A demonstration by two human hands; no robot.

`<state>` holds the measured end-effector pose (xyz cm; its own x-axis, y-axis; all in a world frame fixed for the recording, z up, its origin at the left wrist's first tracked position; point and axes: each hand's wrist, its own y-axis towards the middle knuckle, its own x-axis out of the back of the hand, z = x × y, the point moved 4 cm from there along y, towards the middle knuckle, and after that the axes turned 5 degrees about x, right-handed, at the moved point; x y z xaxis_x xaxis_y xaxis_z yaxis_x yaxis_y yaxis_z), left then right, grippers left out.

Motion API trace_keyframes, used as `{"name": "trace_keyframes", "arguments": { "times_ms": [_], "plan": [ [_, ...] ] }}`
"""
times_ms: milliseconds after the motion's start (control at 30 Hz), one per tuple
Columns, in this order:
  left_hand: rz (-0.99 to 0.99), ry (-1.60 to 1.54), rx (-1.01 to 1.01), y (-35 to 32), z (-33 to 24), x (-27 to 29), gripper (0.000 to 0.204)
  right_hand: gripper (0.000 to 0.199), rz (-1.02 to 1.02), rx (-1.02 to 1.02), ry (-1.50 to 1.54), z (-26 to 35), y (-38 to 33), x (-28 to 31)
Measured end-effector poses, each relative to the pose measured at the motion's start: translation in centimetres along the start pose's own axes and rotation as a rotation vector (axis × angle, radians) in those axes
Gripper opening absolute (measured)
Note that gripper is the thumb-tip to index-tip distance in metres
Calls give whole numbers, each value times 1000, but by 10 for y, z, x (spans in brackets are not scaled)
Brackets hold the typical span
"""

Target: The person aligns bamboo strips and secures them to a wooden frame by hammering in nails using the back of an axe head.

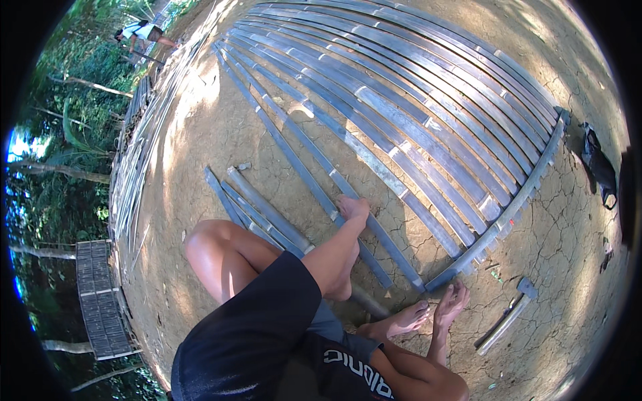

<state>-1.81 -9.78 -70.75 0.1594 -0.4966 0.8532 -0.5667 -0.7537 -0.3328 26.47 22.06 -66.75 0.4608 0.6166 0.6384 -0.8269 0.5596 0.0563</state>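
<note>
My black-sleeved left arm is nearest; left hand (352, 208) rests flat, fingers spread, on a long grey split-bamboo slat (314, 179) running toward 11 o'clock. Stiff, light, splintery I'd guess; grip mid-length. Right hand (451, 302) open, holding nothing, at 5 o'clock by the crosswise bamboo batten (508, 210) end. Hammer (507, 321) at 4 o'clock.

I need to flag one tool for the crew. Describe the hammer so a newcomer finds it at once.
Start at the big mat of bamboo slats on cracked dirt. Follow its cross slat down to the person's right hand. Just right of that hand, alone on bare earth, lies the hammer: short, with a blocky head.
</note>
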Motion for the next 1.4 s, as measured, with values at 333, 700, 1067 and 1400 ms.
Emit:
{"name": "trace_keyframes", "arguments": {
  "times_ms": [333, 700, 1067, 1400],
  "plan": [
    [-148, 245, -57, 53, -1, 62, 66, 34, 185, 223, -212, 45, 49, -19],
    [447, -461, -39, 80, -82, -58, 28, 56, 275, 417, -460, 33, 110, -77],
    [576, -748, 200, 75, -114, -84, 11, 46, 221, 380, -344, 29, 111, -69],
    [573, -799, 130, 94, -105, -84, 29, 45, 231, 355, -320, 39, 110, -75]
  ]
}}
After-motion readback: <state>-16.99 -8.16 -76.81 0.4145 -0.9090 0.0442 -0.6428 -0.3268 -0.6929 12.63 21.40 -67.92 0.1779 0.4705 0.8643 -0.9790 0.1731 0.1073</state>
